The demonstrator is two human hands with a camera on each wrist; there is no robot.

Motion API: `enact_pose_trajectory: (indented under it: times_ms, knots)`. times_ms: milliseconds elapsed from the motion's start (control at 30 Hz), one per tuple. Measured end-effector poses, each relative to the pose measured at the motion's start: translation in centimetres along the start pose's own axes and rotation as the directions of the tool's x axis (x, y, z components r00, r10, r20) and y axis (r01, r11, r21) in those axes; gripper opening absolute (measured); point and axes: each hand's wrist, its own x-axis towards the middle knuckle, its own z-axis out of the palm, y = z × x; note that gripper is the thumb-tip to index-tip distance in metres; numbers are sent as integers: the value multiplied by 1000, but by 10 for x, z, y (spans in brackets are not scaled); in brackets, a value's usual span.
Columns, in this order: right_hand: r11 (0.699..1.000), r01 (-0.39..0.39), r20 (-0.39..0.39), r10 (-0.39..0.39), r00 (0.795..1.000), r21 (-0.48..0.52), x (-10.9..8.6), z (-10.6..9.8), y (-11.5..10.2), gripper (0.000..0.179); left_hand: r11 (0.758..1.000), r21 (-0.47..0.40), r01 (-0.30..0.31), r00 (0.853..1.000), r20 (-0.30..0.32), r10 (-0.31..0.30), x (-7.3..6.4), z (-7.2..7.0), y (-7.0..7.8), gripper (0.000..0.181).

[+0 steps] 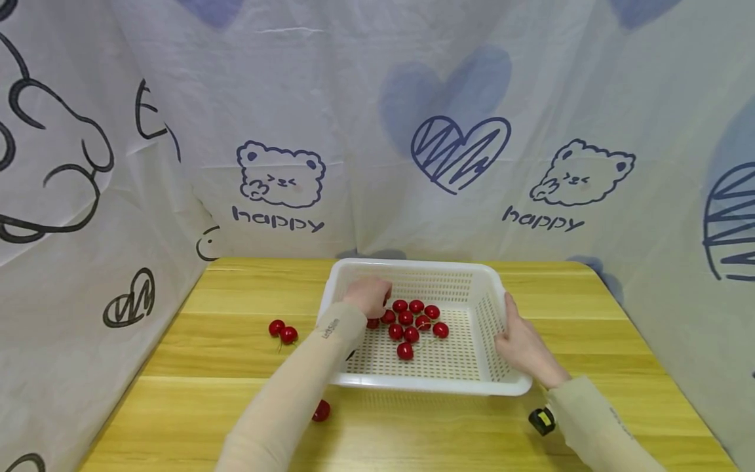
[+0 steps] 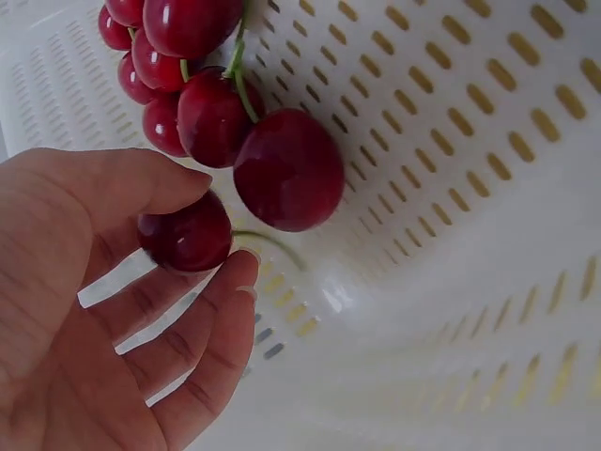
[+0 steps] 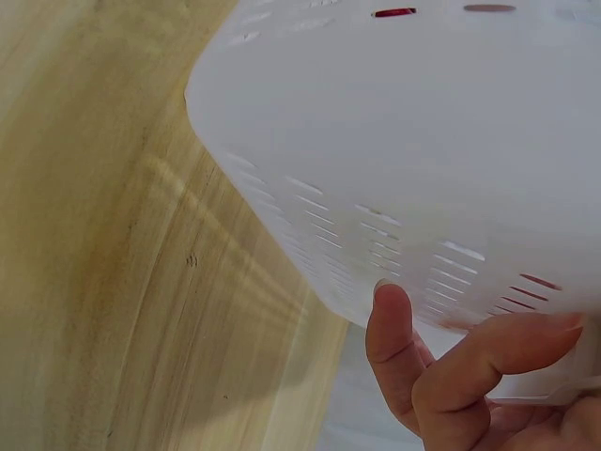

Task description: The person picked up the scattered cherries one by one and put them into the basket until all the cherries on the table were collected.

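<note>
A white plastic basket (image 1: 425, 383) with slotted walls and floor holds several red cherries (image 1: 405, 351), some with green stems. My left hand (image 1: 368, 296) reaches into its left part. In the left wrist view, thumb and fingers pinch a dark red cherry (image 2: 188, 233) whose stem points away from the palm. Right beside it lies a larger-looking cherry (image 2: 289, 171) in the bunch. At the basket's right side, my right hand (image 1: 527, 344) grips the rim, its fingers against the outer wall in the right wrist view.
On the wooden table (image 1: 224, 367), two cherries (image 1: 283, 332) lie left of the basket. Another red cherry (image 1: 321, 411) sits by the left forearm. A small black-and-yellow object (image 1: 542, 420) is near the right sleeve. A white printed sheet (image 1: 366, 164) hangs behind the table.
</note>
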Motion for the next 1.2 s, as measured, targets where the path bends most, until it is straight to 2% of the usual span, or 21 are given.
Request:
enact_pose_trajectory:
  times_ms: [233,433,733,967,1200]
  knots:
    - [1000,-3,2,3,1000,-4,-1,-1,-1,88,1000,-28,7,1000,15,-7,-2,0,0,27]
    - [1000,-7,5,7,1000,9,0,-1,-1,88,999,-32,9,1000,24,-8,-3,-2,0,28]
    - [1000,-19,5,19,1000,-2,1,-1,-1,88,998,-52,19,999,29,-18,-6,-13,0,28]
    - [1000,-15,11,15,1000,2,1,0,0,89,997,-73,23,997,71,-18,-6,-8,-4,16]
    - [1000,-7,6,7,1000,13,1,0,1,90,996,-85,16,997,82,-9,-7,-4,-6,19]
